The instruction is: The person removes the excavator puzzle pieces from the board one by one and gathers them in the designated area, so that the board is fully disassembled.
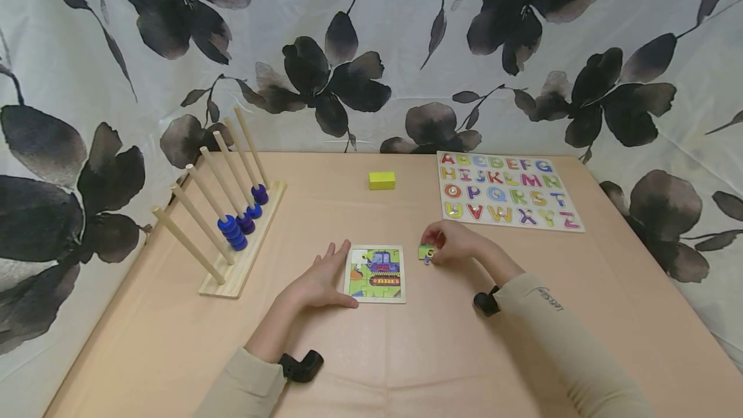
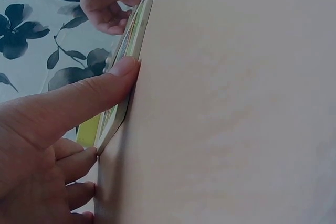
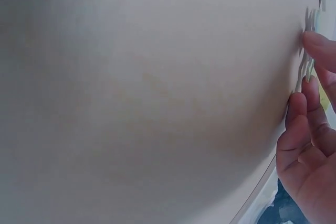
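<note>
Pale table [image 1: 441,353]: puzzle tray [image 1: 383,300], vehicle pieces [image 1: 384,263] inside, left hand [image 1: 318,281] against it.

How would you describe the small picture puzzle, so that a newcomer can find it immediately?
On the table, find the space between the left hand and the right hand. The small, pale-framed picture puzzle lies there, with the left hand touching it. Unlike the larger alphabet board beyond the right hand, it shows one blue-purple vehicle.
</note>
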The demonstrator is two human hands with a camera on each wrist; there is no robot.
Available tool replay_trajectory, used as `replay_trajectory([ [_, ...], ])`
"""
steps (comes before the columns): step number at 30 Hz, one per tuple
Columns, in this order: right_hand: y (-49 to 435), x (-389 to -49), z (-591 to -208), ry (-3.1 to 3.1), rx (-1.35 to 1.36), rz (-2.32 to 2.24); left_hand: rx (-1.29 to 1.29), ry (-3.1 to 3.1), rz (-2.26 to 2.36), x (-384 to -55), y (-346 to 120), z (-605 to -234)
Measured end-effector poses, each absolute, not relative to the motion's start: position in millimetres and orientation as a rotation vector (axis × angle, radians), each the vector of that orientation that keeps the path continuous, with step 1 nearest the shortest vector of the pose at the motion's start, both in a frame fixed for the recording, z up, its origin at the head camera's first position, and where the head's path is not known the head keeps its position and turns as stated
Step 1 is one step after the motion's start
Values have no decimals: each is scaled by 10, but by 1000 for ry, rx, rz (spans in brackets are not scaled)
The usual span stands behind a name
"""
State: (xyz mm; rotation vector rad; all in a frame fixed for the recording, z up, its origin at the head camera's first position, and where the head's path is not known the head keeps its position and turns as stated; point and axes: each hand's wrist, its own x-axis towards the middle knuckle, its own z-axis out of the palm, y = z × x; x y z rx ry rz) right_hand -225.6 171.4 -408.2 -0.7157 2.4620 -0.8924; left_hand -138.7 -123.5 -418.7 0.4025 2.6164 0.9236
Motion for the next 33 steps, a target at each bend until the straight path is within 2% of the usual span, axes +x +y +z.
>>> replay_trajectory([
  [17,1705,-2232,-4068,2501,-673,-975,428,2625,865,-1413,-1204,-4147],
  [33,1163,-2166,-4041,2444,-698,-1046,424,2637,812,-1441,-1181,-4108],
])
